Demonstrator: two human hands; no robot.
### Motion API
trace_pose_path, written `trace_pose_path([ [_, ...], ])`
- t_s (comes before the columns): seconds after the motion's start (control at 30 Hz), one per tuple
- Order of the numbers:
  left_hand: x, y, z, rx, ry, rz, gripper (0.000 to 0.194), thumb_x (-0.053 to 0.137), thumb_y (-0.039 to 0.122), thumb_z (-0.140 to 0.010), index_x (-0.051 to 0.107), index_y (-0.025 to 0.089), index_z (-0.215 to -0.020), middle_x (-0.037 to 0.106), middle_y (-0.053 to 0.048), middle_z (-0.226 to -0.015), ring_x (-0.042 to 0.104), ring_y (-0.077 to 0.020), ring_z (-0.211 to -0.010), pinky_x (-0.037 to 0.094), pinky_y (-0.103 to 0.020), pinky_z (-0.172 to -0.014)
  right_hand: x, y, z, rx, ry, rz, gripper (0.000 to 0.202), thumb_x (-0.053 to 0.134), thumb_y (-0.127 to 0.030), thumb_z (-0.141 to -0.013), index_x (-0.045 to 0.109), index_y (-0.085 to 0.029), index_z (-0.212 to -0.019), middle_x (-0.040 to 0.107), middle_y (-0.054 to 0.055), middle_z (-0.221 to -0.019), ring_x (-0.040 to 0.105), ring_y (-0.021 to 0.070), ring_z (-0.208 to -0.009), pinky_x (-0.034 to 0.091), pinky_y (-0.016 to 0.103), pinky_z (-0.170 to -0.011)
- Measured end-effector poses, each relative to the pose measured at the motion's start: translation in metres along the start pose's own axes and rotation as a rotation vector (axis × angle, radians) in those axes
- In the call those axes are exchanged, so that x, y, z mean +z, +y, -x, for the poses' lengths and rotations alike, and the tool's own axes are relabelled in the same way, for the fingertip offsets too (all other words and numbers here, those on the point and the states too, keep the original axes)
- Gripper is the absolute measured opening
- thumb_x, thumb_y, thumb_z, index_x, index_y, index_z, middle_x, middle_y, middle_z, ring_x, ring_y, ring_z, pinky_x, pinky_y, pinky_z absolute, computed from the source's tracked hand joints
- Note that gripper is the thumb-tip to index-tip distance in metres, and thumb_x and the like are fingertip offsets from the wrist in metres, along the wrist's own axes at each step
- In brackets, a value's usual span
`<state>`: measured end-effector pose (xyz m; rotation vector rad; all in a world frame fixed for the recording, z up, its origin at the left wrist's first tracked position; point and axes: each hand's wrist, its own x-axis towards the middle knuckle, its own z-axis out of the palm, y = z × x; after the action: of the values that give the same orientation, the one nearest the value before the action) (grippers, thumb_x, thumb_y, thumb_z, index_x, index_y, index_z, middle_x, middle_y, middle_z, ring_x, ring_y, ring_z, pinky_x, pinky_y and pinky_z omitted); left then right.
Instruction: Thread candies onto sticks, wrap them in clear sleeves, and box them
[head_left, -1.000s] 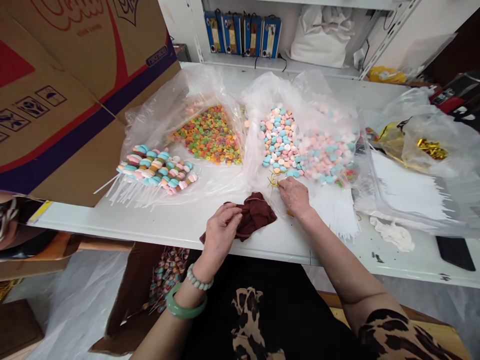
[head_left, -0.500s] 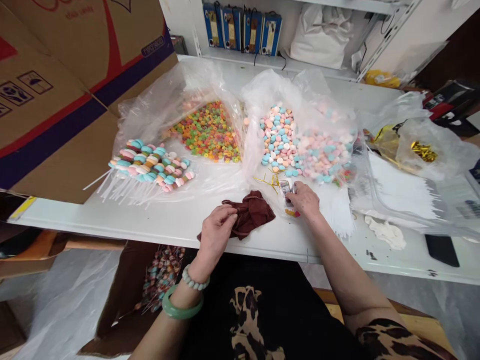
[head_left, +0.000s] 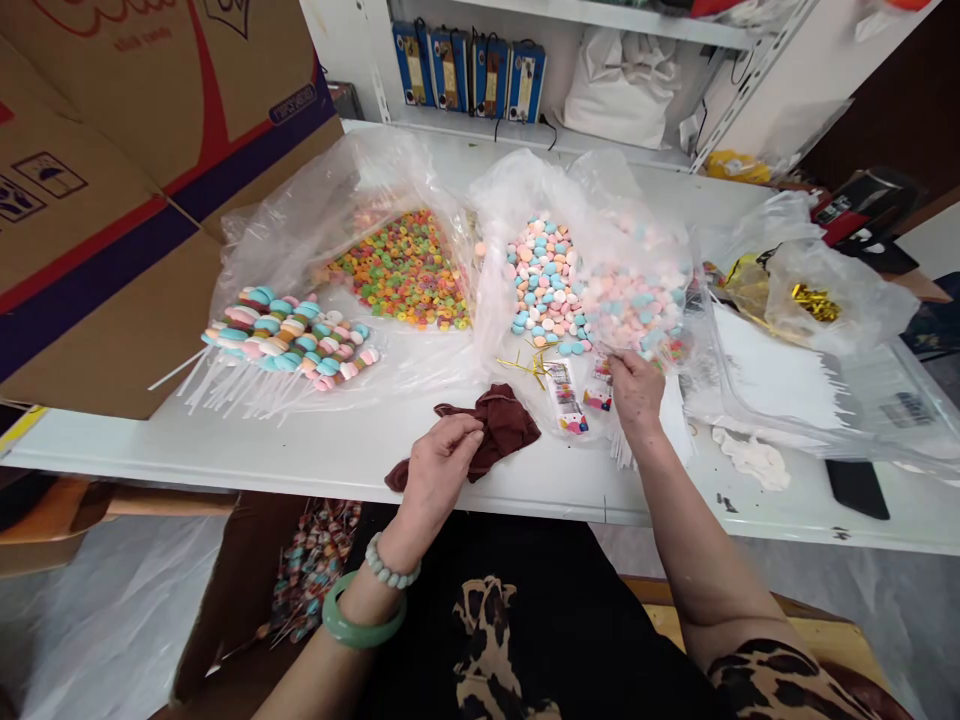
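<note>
With left hand (head_left: 442, 455) pinching at brown cloth (head_left: 514, 430), cannot tell whether on it. Past gold ties (head_left: 537, 360) and printed wrapper (head_left: 566, 396), probably near for easy reach, to second wrapper (head_left: 598, 390) beside it, seemingly pinched by edge in right hand (head_left: 637, 392).

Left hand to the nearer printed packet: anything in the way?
Yes: the crumpled brown cloth lies directly between the left hand and the nearer printed packet. It looks low and soft, so the hand could probably pass over it.
</note>
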<state>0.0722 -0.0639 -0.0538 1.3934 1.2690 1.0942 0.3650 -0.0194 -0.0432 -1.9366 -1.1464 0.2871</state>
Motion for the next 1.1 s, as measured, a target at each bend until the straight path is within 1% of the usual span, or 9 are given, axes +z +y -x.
trace_pose_path([
  [0.07,0.008,0.011,-0.004,-0.119,-0.012,0.115,0.017,0.072,0.028,-0.076,0.077,0.022,-0.091,0.071,-0.005,-0.091,0.064,-0.0184,-0.086,0.048,-0.028,-0.081,-0.004,-0.017,0.005,0.002,-0.026,-0.29,0.018,0.057,-0.036,-0.077,0.061,-0.02,-0.068,0.052,-0.003,-0.06,0.048,0.0136,-0.058,0.039,0.026,-0.058],
  [0.17,0.018,0.031,-0.008,-0.322,-0.044,0.387,0.039,0.082,0.027,-0.065,0.074,0.02,-0.102,0.072,-0.006,-0.095,0.064,-0.0178,-0.083,0.048,-0.027,-0.075,0.002,-0.053,0.024,0.033,-0.385,-0.562,0.019,0.062,-0.036,-0.073,0.057,-0.02,-0.065,0.045,-0.006,-0.053,0.041,0.0111,-0.051,0.035,0.024,-0.05],
  [0.3,0.014,0.038,-0.008,-0.491,-0.256,0.652,0.035,0.086,0.034,-0.058,0.074,0.012,-0.082,0.071,-0.008,-0.076,0.063,-0.0157,-0.066,0.046,-0.027,-0.064,0.029,-0.098,0.062,-0.145,-0.78,-0.436,0.016,0.063,-0.033,-0.075,0.062,-0.019,-0.066,0.054,-0.003,-0.059,0.048,0.0124,-0.057,0.038,0.025,-0.054],
  [0.37,0.004,0.03,-0.006,-0.53,-0.198,0.707,0.037,0.087,0.039,-0.055,0.072,0.01,-0.072,0.067,-0.006,-0.064,0.06,-0.0141,-0.057,0.044,-0.026,-0.058,0.048,-0.11,0.08,-0.214,-0.78,-0.399,0.014,0.062,-0.034,-0.077,0.065,-0.02,-0.078,0.059,-0.001,-0.067,0.053,0.0138,-0.063,0.041,0.025,-0.058],
  [0.47,-0.018,0.014,-0.004,-0.491,0.127,0.782,0.037,0.089,0.036,-0.051,0.07,0.01,-0.069,0.067,-0.004,-0.062,0.058,-0.0116,-0.056,0.044,-0.024,-0.058,0.08,-0.116,0.105,-0.17,-0.82,-0.483,0.031,0.066,-0.04,-0.075,0.063,-0.022,-0.1,0.061,-0.002,-0.076,0.054,0.014,-0.065,0.044,0.026,-0.06],
  [0.6,-0.045,-0.002,-0.006,-0.429,0.429,0.892,0.036,0.09,0.031,-0.046,0.062,0.013,-0.061,0.06,0.002,-0.056,0.052,-0.0081,-0.051,0.042,-0.022,-0.055,0.118,-0.125,0.132,-0.02,-0.936,-0.505,0.023,0.068,-0.041,-0.071,0.06,-0.021,-0.078,0.055,-0.004,-0.064,0.048,0.0124,-0.058,0.041,0.025,-0.057],
  [0.73,-0.069,-0.016,-0.005,-0.382,0.49,0.857,0.034,0.084,0.039,-0.06,0.061,0.014,-0.064,0.055,0.004,-0.055,0.045,-0.0056,-0.047,0.036,-0.021,-0.05,0.149,-0.142,0.145,0.015,-0.945,-0.484,0.018,0.062,-0.037,-0.072,0.057,-0.021,-0.067,0.054,-0.004,-0.061,0.047,0.0128,-0.058,0.038,0.026,-0.057],
  [0.9,-0.111,-0.033,0.005,-0.342,0.413,0.704,0.03,0.078,0.041,-0.068,0.067,0.013,-0.071,0.061,0.0,-0.064,0.052,-0.008,-0.054,0.039,-0.022,-0.055,0.178,-0.164,0.151,-0.245,-0.965,-0.25,0.013,0.053,-0.029,-0.079,0.06,-0.022,-0.07,0.059,-0.003,-0.063,0.054,0.0144,-0.063,0.04,0.026,-0.064],
  [1.1,-0.166,-0.051,0.02,-0.362,0.677,0.766,0.025,0.082,0.03,-0.062,0.065,0.013,-0.067,0.059,0.002,-0.061,0.047,-0.006,-0.05,0.038,-0.02,-0.052,0.213,-0.204,0.158,-0.706,-0.924,0.085,0.027,0.04,-0.025,-0.093,0.064,-0.023,-0.106,0.071,0.004,-0.09,0.064,0.0204,-0.081,0.042,0.029,-0.071],
])
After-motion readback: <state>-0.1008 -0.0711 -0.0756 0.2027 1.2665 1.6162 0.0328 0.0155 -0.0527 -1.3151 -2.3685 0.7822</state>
